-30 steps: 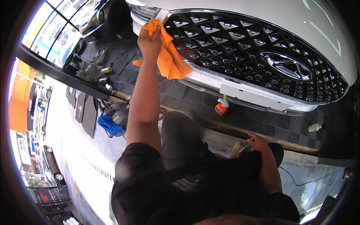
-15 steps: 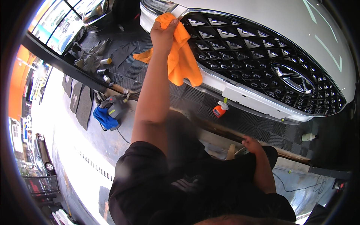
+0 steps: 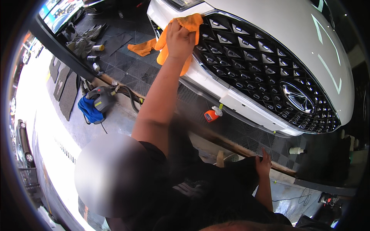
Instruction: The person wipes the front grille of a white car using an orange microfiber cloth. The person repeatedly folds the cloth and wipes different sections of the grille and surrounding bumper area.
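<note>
My left hand [image 3: 180, 44] presses a bunched orange cloth [image 3: 190, 22] against the front of a white car [image 3: 246, 11]. It touches the body beside the upper left corner of the black and chrome grille [image 3: 250, 57]. Loose folds of the cloth hang below my fingers. Down by my bent knee, my right hand [image 3: 263, 164] rests against the dark trouser leg, fingers apart and holding nothing. A second orange cloth [image 3: 142, 47] lies on the tiled floor left of the bumper.
An orange spray bottle [image 3: 211, 115] stands below the bumper, and a pale bottle [image 3: 296, 151] lies farther right. At left are a grey machine [image 3: 101, 99] draped with a blue cloth [image 3: 88, 109], dark floor mats [image 3: 67, 92], several bottles and grey rags [image 3: 86, 40].
My left hand has brought the orange cloth from a hanging grip to a bunched one against the car beside the grille. My right hand's fingers have spread. The whole view has shifted.
</note>
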### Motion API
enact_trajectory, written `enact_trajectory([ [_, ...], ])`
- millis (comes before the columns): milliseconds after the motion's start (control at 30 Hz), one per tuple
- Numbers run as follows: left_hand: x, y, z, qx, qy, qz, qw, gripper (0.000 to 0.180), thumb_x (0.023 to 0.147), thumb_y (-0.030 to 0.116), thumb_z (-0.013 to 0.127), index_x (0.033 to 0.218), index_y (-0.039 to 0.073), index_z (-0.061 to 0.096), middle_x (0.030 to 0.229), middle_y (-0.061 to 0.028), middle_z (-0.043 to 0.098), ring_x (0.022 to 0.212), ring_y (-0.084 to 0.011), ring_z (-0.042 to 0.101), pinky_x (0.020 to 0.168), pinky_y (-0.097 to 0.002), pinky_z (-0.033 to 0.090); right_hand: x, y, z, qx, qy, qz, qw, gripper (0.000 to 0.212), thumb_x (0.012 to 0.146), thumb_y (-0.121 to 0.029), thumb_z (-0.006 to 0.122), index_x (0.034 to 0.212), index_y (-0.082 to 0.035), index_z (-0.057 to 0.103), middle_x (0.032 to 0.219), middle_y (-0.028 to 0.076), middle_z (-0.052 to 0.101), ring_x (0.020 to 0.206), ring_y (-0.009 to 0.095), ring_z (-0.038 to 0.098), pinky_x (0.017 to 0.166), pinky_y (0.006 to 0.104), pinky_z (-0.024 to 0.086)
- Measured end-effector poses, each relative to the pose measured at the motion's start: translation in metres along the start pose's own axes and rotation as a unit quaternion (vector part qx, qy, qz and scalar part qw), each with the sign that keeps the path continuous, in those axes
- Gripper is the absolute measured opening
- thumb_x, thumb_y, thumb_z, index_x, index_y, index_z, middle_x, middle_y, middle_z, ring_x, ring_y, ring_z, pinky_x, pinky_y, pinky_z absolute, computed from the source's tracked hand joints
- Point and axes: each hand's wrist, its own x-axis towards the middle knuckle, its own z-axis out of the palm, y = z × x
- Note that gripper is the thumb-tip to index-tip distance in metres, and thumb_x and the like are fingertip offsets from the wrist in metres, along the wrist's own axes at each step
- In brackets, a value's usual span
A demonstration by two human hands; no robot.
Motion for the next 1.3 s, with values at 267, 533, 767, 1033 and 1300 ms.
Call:
enact_trajectory([
  [267,0.022,0.015,0.014,-0.042,0.055,0.075,0.995,0.014,0.067,0.009,0.079,0.078,0.007,0.070,0.093,-0.0090,0.058,0.092,-0.0339,0.060,0.077,-0.0448,0.053,-0.069,0.062,0.026,0.096,0.090,0.129,0.983,0.063,0.108,-0.047,0.049,0.159,-0.010,0.040,0.145,0.028,0.053,0.135,0.048,0.049,0.114,0.0538,0.039],
  [533,-0.003,-0.013,0.013,-0.027,0.048,0.038,0.998,0.015,0.067,0.008,0.077,0.082,0.008,0.073,0.092,-0.0081,0.058,0.090,-0.0333,0.059,0.077,-0.0431,0.051,-0.056,0.048,0.024,0.099,0.091,0.147,0.980,0.061,0.108,-0.046,0.049,0.156,-0.008,0.046,0.142,0.030,0.054,0.132,0.049,0.051,0.115,0.0533,0.039],
  [767,0.011,-0.003,0.019,-0.041,0.056,0.055,0.996,0.022,0.074,0.007,0.074,0.095,0.011,0.078,0.095,-0.0073,0.063,0.090,-0.0317,0.060,0.078,-0.0425,0.050,-0.054,0.046,0.026,0.090,0.107,0.145,0.980,0.059,0.108,-0.044,0.050,0.155,-0.008,0.047,0.139,0.030,0.056,0.131,0.048,0.052,0.114,0.0533,0.040],
  [1033,0.028,-0.011,0.013,-0.046,0.056,0.131,0.989,0.016,0.064,0.012,0.079,0.073,0.011,0.066,0.089,-0.0025,0.057,0.085,-0.0266,0.059,0.074,-0.0394,0.051,-0.042,0.052,0.028,0.071,0.116,0.123,0.983,0.060,0.108,-0.045,0.051,0.156,-0.010,0.046,0.140,0.029,0.054,0.129,0.048,0.054,0.112,0.0536,0.041],
  [1300,0.031,-0.019,-0.010,-0.032,0.024,0.172,0.984,0.021,0.070,0.010,0.079,0.090,0.012,0.073,0.090,-0.0037,0.058,0.085,-0.0284,0.059,0.074,-0.0391,0.052,-0.034,0.032,0.024,0.075,0.111,0.116,0.984,0.060,0.107,-0.045,0.051,0.159,-0.015,0.043,0.143,0.029,0.053,0.134,0.049,0.050,0.114,0.0552,0.039],
])
